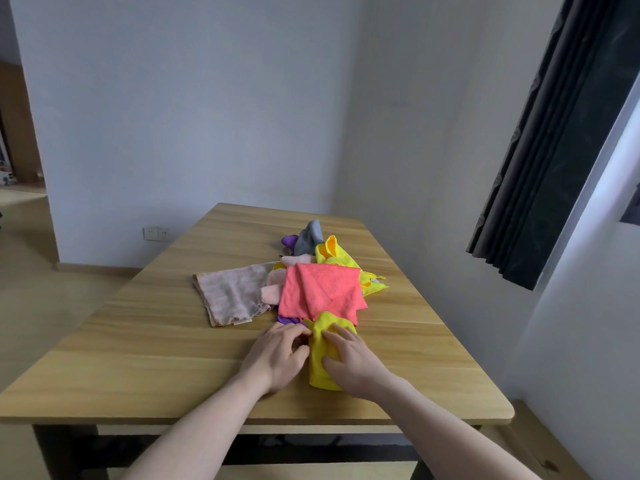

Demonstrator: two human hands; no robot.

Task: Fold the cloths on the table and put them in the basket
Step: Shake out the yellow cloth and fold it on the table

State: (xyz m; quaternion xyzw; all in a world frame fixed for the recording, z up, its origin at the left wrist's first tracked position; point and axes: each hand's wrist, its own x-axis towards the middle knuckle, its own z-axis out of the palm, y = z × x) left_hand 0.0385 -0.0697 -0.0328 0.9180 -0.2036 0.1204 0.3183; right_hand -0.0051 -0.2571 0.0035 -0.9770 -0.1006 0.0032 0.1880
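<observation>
Head view, looking down at a wooden tabletop [156, 358] set against a pale wall. Both my bare forearms reach in from the bottom edge. My left hand [277, 355] sits at the left edge of a small yellow cloth [320, 358], fingers curled and pinching its upper left part. My right hand [349, 362] lies on the cloth's right side, fingers fairly straight and pressing it down, thumb on the fabric. This yellow cloth is bunched into a narrow upright strip near the tabletop's front centre. Just beyond it lies a heap of other cloths: a coral pink cloth [322, 292] on top, a pale pink worn cloth [232, 292] spread to its left, another yellow cloth [337, 258] behind, a grey cloth [310, 237] at the far end, and bits of purple cloth [289, 241] peeking out. A dark curtain [554, 133] hangs at the right.
</observation>
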